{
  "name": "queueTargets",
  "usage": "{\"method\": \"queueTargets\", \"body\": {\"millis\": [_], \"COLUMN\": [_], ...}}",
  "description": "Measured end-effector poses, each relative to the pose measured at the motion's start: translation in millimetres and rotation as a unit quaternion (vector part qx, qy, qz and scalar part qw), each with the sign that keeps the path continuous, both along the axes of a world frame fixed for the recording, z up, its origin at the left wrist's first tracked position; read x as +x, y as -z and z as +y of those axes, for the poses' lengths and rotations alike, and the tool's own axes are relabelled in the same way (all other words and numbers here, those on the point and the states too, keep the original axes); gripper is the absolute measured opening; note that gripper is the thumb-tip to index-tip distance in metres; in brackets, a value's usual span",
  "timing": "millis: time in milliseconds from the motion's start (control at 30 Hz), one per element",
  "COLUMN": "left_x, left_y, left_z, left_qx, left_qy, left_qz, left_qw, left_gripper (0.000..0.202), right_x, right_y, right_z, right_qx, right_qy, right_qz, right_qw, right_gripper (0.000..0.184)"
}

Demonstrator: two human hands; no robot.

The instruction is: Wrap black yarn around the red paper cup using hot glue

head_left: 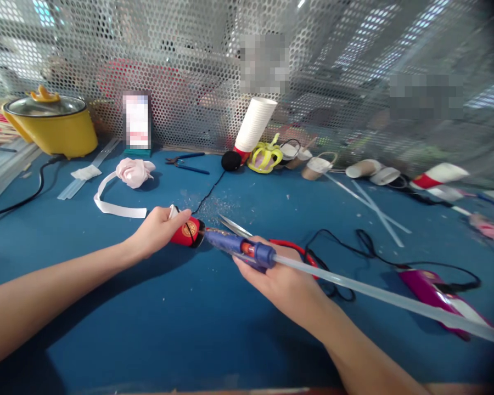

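Note:
Between the fingers and thumb of my left hand (158, 230) is a red paper cup (184, 232) with a gold emblem, lying on its side. Black yarn (208, 196) runs from the cup to a black ball of yarn (231, 161) at the back. My right hand (280, 280) is wrapped round a blue glue gun (226, 241), whose nozzle meets or nearly meets the cup's dark end. A long translucent glue stick (354, 282) sticks out of the gun's rear. Scissors with red handles (235, 225) lie partly hidden behind my right hand.
A yellow electric pot (63, 129), a phone (137, 123), a pink fabric bundle (134, 173) and blue-handled pliers (189, 162) stand or lie toward the back. Stacked paper cups (257, 123) lean against the mesh. A purple device (432, 299) with a black cable lies at right.

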State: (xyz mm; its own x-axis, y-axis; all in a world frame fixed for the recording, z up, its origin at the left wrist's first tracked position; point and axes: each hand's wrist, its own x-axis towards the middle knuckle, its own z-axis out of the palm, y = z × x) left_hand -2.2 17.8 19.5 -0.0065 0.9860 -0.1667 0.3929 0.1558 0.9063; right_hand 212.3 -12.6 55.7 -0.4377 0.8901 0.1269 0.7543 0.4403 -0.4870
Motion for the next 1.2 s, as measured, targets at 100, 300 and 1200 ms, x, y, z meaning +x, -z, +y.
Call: {"method": "queueTargets", "body": {"millis": [100,300,1200], "left_x": [0.1,0.6,-1.3], "left_y": [0.8,-0.1,11.8], "left_z": [0.1,1.0,-3.9], "left_qx": [-0.001,-0.007,0.026], "left_qy": [-0.001,-0.005,0.019], "left_qz": [0.002,0.002,0.019], "left_qw": [1.000,1.000,0.999], "left_gripper": [0.044,0.044,0.043], "right_x": [-0.7,-2.0,-0.2], "right_y": [-0.7,5.4,-1.7], "right_z": [0.9,-2.2,-2.1], "right_qx": [-0.003,-0.005,0.100], "right_qy": [-0.004,-0.006,-0.008], "right_qz": [-0.008,-0.014,-0.067], "right_qw": [1.000,1.000,0.993], "right_gripper": [0.013,0.010,0.017]}}
